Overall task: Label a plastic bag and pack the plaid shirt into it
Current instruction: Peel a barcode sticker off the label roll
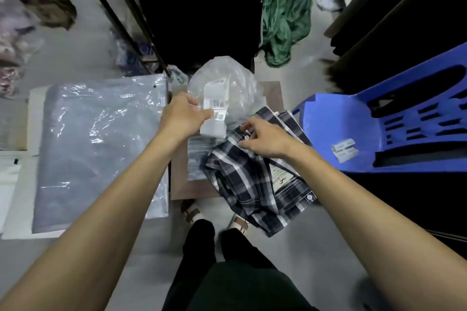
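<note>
Left hand (183, 116): pinched the label strip (214, 111).
Right hand (262, 137): fingers closed on the shirt (255, 184).
Risk: label could crease on the crumpled bag (227, 83).

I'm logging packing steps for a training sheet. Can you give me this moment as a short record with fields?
left hand: holds a barcode label strip
right hand: fingers pinch the plaid shirt near a button
plastic bag: crumpled, behind the label strip; shirt not inside
shirt state: folded, brand tag showing, lying beside the bag
nearby: blue plastic chair with small labels on its seat; flat bagged grey garment on the left
</note>
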